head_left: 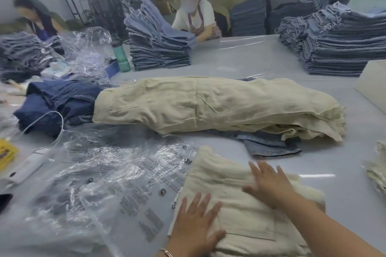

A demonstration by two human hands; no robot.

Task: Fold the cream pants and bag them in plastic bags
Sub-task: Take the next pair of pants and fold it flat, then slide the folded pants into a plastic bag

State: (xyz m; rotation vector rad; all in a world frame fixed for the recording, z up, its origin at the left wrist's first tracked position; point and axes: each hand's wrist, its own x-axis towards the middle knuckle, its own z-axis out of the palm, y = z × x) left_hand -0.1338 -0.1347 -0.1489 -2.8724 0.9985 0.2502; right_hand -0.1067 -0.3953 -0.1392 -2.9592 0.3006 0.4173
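A folded pair of cream pants (236, 200) lies on the table at the near edge. My left hand (195, 221) lies flat on its left side with fingers spread. My right hand (269, 183) presses flat on its top, fingers straight. Clear printed plastic bags (108, 183) are spread on the table just left of the folded pants. A long pile of unfolded cream pants (208, 104) lies across the middle of the table beyond my hands.
Dark blue garments (56, 102) lie at the left end of the cream pile, and a denim piece (271, 146) sticks out beneath it. Stacks of blue jeans (344, 48) (158, 44) stand behind. A green bottle (121, 56) and two seated persons are at the far side.
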